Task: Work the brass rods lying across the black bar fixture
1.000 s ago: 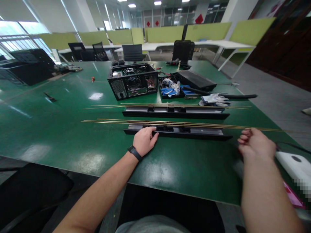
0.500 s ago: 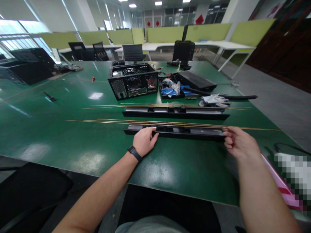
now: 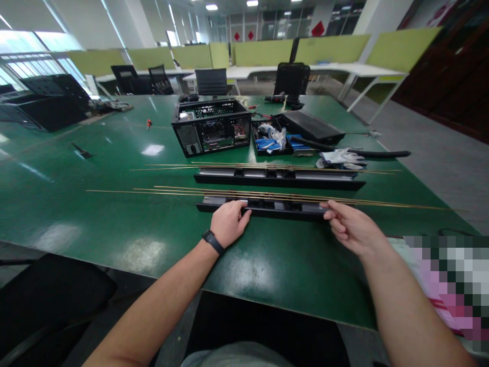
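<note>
Left hand [image 3: 228,223], one: fingers bent over the front edge of the near rail [image 3: 275,212], thumb a little apart from them; firm grip or mere rest, I cannot tell. Right hand [image 3: 351,224], one: thumb and forefinger pinched together on the near rods [image 3: 267,194], remaining fingers loosely curled. Near rods, thin, gold-coloured: running lengthwise over the near rail, past both its ends. Far rail [image 3: 275,182], black, with similar rods: just beyond. Table [image 3: 114,224], green, beneath all.
</note>
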The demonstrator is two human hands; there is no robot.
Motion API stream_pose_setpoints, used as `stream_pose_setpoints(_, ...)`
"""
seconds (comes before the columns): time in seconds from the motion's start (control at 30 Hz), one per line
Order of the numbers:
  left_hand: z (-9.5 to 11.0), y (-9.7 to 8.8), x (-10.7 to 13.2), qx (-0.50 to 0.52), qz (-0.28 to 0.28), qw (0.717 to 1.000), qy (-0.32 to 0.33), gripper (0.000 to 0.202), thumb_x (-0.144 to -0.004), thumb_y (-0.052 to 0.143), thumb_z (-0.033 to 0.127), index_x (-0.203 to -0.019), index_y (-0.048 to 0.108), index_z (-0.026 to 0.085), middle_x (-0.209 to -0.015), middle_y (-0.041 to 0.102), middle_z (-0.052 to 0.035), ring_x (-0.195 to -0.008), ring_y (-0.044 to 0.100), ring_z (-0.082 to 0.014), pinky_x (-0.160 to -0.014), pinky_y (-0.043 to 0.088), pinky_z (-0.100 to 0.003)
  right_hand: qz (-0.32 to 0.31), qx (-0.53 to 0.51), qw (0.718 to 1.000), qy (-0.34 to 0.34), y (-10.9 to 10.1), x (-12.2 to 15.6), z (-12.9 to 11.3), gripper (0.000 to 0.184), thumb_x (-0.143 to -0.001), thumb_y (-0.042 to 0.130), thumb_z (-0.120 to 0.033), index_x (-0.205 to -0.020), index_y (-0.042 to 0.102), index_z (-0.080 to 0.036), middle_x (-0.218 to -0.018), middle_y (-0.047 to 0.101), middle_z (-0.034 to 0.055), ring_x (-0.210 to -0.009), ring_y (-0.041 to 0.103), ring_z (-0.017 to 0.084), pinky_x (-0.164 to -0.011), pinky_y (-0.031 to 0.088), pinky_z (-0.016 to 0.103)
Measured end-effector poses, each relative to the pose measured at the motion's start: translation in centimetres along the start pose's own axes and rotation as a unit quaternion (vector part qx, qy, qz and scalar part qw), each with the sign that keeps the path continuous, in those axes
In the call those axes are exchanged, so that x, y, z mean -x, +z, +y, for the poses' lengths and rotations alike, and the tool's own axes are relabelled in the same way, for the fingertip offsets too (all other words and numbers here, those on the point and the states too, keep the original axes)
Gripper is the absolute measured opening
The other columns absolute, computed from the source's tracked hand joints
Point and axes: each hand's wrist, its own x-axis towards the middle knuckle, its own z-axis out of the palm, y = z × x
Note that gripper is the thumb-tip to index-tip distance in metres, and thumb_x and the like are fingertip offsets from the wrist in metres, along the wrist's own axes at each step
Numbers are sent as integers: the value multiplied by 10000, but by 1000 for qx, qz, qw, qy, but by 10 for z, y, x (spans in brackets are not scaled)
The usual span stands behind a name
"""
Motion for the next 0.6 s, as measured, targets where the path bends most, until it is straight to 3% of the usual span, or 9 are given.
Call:
stream_pose_setpoints(0.13,0,0,0,-2,3,1000,1,126,-1043,708,313,-1113,733,212,-772,692,8,-798,706,-200,-776,534,-324,-4,-2,1000,2,3,-1,3,148,-1086,640,-253,-1052,728,-139,-708,648,-8,-342,333,25,-271,224,139)
stream_pose_setpoints(0.33,-1,0,0,1,2,1000,3,120,-1044,710,316,-1109,732,219,-767,687,9,-798,703,-197,-777,531,-320,34,-39,999,-12,4,1,-1,110,-1055,688,-216,-972,716,-148,-677,612,-29,-343,355,21,-275,237,132)
stream_pose_setpoints(0.6,0,-1,0,2,3,1000,0,114,-1046,702,320,-1091,733,220,-768,675,6,-796,694,-196,-764,521,-318,83,-79,993,-35,-2,-2,-7,174,-1056,603,-133,-900,679,-124,-638,561,-39,-357,348,18,-304,252,143)
